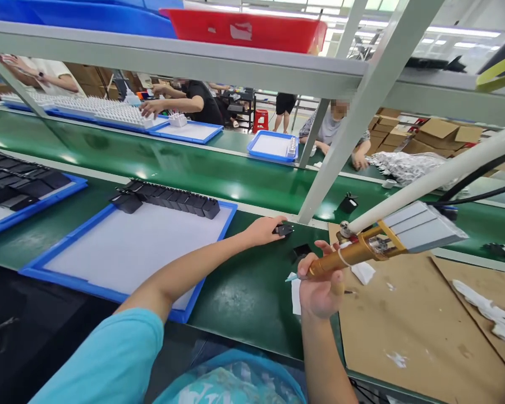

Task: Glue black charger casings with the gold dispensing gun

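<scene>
My left hand [266, 231] is closed round a small black plug piece [283, 229] above the green table [239, 292], its metal pins pointing right. My right hand [323, 286] holds a gold-coloured cylindrical tool [345, 257], tilted, with a light blue tip at its lower left end. Just behind the right hand, a black housing [302, 252] rests on the table. A small white paper [296, 296] lies beside the right wrist. To the left, a blue-rimmed tray [82, 289] bears a row of black adapters [179, 199] along its far edge.
Brown cardboard [398, 325] covers the table at right, with a white glove [486, 308] on it. A slanted white metal post [362, 118] rises behind my hands. Another tray of black adapters [21, 179] sits at far left. People work across the green conveyor [185, 163].
</scene>
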A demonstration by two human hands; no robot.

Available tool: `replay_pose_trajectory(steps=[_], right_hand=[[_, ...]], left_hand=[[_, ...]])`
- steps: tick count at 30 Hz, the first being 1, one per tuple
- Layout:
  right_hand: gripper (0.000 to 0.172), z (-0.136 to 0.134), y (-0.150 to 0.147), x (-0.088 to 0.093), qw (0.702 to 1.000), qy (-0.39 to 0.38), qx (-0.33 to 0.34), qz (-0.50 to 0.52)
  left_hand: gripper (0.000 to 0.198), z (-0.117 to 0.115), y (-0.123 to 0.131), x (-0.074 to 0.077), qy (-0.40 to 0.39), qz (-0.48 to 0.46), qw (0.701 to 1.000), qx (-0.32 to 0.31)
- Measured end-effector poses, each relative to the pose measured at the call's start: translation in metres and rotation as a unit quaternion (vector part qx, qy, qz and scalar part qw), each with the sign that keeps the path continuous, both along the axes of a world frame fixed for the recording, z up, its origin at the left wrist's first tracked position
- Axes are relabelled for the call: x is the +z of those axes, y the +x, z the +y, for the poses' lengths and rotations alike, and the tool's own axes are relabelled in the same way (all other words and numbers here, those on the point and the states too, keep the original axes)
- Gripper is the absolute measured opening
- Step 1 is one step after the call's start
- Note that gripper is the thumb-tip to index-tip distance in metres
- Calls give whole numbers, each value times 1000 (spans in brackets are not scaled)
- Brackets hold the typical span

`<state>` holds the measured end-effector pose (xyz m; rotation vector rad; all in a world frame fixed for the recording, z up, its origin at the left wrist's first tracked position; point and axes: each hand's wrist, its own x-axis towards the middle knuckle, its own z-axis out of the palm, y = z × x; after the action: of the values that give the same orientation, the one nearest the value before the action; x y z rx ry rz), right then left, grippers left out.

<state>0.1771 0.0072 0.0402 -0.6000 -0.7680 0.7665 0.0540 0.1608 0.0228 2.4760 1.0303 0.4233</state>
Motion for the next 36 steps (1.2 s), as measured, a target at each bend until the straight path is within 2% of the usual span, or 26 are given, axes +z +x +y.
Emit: replay_pose_trajectory(steps=[4,7,10,13,16,21,24,28,33,36], right_hand=[[36,-4,-3,4,1000,3,20,10],[36,-5,-4,6,999,9,36,6],[37,-5,-5,6,999,10,42,3],[37,-4,-4,6,999,11,40,0],[35,-3,-3,6,1000,8,27,-1],[36,-2,-3,8,1000,-3,15,-4],[36,-3,-4,7,1000,3,17,-7],[36,-3,-4,6,1000,-3,16,-11],[36,-4,-3,6,1000,-7,14,-7],[36,-4,-2,6,1000,3,16,-3]], left_hand=[[47,-64,-57,9,-45,-31,998,13],[46,-112,-87,0,-87,-36,995,45],[49,-145,-99,-16,-86,-55,991,88],[59,-163,-99,-24,-57,-101,989,92],[65,-173,-95,-23,-79,-149,979,113],[26,-176,-91,-26,-108,-226,950,188],[20,-174,-90,-29,-152,-245,931,223],[23,-168,-96,-31,-163,-244,923,248],[28,-150,-120,-24,-100,-224,909,336],[23,-145,-132,-19,-102,-151,931,318]])
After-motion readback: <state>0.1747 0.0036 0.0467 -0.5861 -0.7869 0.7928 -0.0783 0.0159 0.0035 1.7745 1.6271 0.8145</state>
